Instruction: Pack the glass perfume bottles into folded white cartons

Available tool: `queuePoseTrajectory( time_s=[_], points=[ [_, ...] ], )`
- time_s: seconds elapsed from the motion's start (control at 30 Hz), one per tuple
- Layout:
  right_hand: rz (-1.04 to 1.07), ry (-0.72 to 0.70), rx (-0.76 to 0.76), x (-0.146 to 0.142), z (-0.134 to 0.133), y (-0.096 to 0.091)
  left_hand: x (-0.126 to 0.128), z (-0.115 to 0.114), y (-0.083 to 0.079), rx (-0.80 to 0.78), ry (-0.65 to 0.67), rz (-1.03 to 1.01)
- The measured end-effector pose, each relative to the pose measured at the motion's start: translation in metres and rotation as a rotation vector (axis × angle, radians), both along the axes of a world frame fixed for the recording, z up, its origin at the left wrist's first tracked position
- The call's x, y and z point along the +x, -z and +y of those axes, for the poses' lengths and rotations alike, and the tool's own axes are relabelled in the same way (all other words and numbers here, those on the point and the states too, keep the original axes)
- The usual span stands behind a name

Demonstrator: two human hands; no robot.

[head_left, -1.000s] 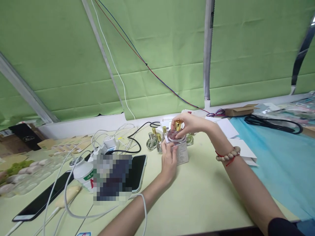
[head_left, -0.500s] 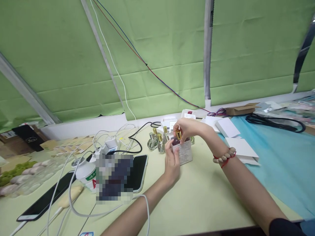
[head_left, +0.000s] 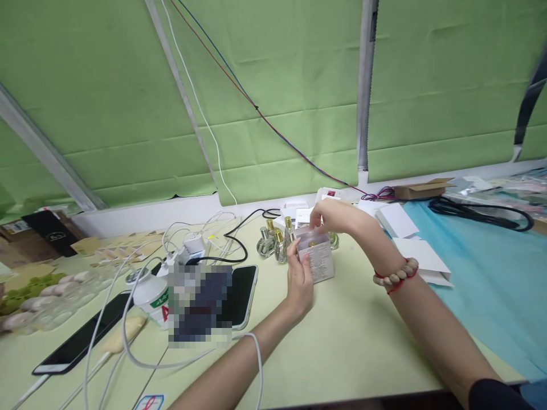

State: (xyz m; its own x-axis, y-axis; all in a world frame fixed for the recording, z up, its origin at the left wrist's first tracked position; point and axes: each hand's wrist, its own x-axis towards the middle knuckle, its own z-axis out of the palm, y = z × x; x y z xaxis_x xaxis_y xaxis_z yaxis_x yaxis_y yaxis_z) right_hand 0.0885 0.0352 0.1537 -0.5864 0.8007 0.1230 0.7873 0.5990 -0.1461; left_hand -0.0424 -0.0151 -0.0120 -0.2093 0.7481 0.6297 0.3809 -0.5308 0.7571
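A small pale printed box [head_left: 321,265] stands on the table with its top open. Down inside it shows the gold cap [head_left: 312,244] of a bottle, whose body is hidden by the walls. My left hand [head_left: 299,279] grips the box from its left and near side, thumb on the printed face. Curled over the far rim, my right hand [head_left: 331,216] has its fingertips pinched at the box's back edge. Just left of the box stand several glass perfume bottles [head_left: 280,250] with gold or silver caps, and another bottle [head_left: 334,240] is partly hidden behind it.
White cartons [head_left: 421,256] lie right, on blue sheeting [head_left: 482,273]. A phone [head_left: 243,296], a white jar [head_left: 149,296], a tablet-like device [head_left: 85,336] and looping white cables occupy the left. A black cable [head_left: 239,250] runs behind. An open brown box [head_left: 421,189] sits at the back right.
The gold-capped bottle has sunk down into the box. My right hand has let go of its cap and shifted to the box's far rim. My left hand keeps its hold.
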Motion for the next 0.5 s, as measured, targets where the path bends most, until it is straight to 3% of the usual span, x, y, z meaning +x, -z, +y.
queuePoseTrajectory(
  time_s=[0.17, 0.37, 0.5],
  points=[
    [0.022, -0.019, 0.011, 0.0032, -0.0008, 0.0019, 0.0021, -0.0018, -0.0064, -0.034, 0.062, -0.127],
    [-0.015, -0.012, -0.306, 0.0005, -0.0001, 0.0052, 0.0033, -0.0048, -0.0094, -0.016, 0.074, -0.119],
    [-0.015, 0.028, -0.338, 0.0018, 0.0000, 0.0043, 0.0018, -0.0054, -0.0096, 0.003, 0.025, -0.048]
  ],
)
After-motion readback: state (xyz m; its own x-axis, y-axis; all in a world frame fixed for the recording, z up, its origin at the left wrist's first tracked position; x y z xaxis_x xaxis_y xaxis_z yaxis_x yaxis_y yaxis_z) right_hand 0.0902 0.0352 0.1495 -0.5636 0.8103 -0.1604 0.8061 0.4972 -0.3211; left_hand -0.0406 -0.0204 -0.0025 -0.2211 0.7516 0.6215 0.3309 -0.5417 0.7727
